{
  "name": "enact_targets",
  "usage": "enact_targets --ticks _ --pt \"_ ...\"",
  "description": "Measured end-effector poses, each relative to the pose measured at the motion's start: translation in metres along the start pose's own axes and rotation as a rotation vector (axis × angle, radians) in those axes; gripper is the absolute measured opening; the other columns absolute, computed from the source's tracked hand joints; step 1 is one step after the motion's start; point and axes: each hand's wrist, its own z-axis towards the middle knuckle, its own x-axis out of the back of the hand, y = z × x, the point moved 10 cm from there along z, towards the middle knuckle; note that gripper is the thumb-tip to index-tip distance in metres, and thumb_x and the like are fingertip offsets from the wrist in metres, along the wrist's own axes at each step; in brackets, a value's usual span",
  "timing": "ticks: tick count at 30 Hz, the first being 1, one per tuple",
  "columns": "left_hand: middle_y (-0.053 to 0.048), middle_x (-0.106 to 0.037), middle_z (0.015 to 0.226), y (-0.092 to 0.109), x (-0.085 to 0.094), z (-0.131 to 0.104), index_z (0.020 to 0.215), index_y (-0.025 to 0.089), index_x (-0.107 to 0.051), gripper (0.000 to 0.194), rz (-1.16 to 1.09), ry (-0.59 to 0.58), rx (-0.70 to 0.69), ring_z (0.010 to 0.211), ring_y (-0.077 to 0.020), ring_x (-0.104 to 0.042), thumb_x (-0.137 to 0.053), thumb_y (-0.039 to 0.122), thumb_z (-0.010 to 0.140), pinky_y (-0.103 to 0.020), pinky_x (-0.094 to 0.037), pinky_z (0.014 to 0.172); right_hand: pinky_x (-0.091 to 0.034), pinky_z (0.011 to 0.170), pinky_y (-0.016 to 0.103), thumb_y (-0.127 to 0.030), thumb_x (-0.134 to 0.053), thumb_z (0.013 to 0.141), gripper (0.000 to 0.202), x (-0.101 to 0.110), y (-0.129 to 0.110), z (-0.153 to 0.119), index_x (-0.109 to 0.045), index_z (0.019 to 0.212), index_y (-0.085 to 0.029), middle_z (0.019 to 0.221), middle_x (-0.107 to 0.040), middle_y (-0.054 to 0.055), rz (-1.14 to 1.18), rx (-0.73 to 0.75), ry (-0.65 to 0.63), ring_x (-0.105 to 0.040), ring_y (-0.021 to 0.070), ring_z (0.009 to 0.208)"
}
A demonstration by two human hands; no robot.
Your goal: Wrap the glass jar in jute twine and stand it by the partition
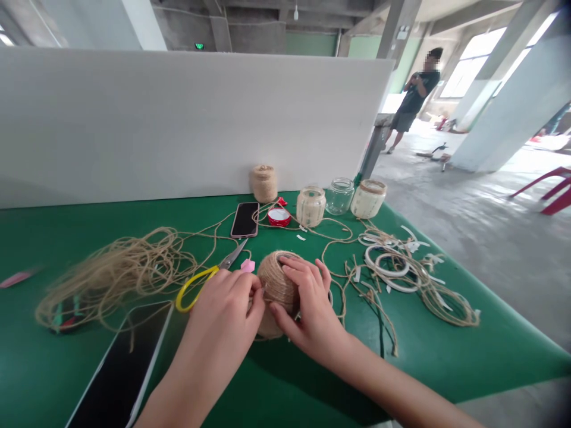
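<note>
A rounded ball of brown twine (277,284), with a hollow at its top, sits between my hands above the green table. My right hand (310,297) grips it, thumb across the front and fingers over the top. Pinched closed against its left side is my left hand (229,306); what lies between those fingertips is too small to make out. Yellow-handled scissors (200,285) rest just beyond my left hand, blades pointing away. A pink scrap (247,266) lies beside the blades. More twine shows under the ball, partly hidden by my hands.
Loose twine (134,261) sprawls left, near a large dark tablet-like device (120,368). At the back stand a twine-wrapped roll (264,184), a phone (245,220), red tape (279,216) and several jars (311,206). White rings (392,261) and cords lie right. A person (417,89) stands beyond.
</note>
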Motion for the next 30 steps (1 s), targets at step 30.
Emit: enact_targets --ticks 30 --pt "-0.004 -0.058 0.075 -0.003 -0.0026 0.0037 0.072 0.02 -0.052 0.012 -0.045 -0.036 0.025 0.078 -0.0206 -0.052 -0.045 0.021 0.082 -0.034 -0.043 0.069 -0.01 0.105 0.05 -0.022 -0.055 0.074 0.042 0.0036 0.0033 0.0052 -0.037 0.112 -0.021 0.122 -0.051 0.01 0.052 -0.012 0.006 -0.042 0.0242 0.119"
